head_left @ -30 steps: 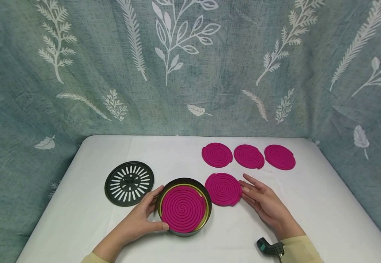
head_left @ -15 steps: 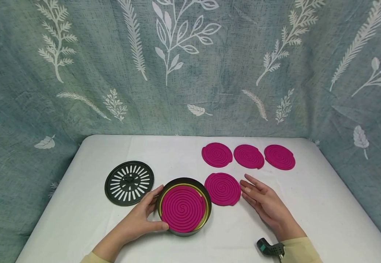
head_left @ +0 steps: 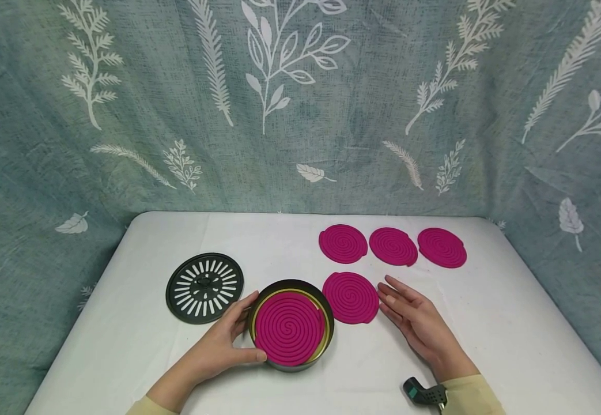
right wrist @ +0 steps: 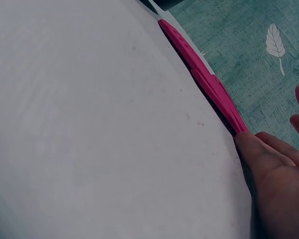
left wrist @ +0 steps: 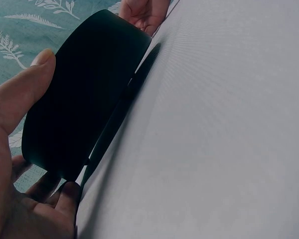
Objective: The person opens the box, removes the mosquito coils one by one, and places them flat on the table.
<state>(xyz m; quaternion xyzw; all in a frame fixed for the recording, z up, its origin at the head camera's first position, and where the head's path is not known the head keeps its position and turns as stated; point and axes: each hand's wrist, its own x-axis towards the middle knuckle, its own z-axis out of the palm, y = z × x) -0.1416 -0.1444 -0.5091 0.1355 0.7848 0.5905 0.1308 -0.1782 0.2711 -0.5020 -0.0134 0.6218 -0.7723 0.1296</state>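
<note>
In the head view, a round black container with a yellowish inner lining stands at the table's front middle. A magenta spiral mat lies in it. My left hand grips the container's left side, thumb at the front and fingers behind. The left wrist view shows the container's dark side wall between thumb and fingers. Just right of the container lies another magenta spiral mat. My right hand is beside it, fingers extended and fingertips right at its edge, as the mat's thin rim in the right wrist view also shows.
A black slotted lid with a centre knob lies left of the container. Three more magenta spiral mats lie in a row at the back right. A patterned green-blue curtain hangs behind the white table.
The mat beside the container has slid very slightly left, with my right fingertips at its edge. My left hand and the container look the same.
</note>
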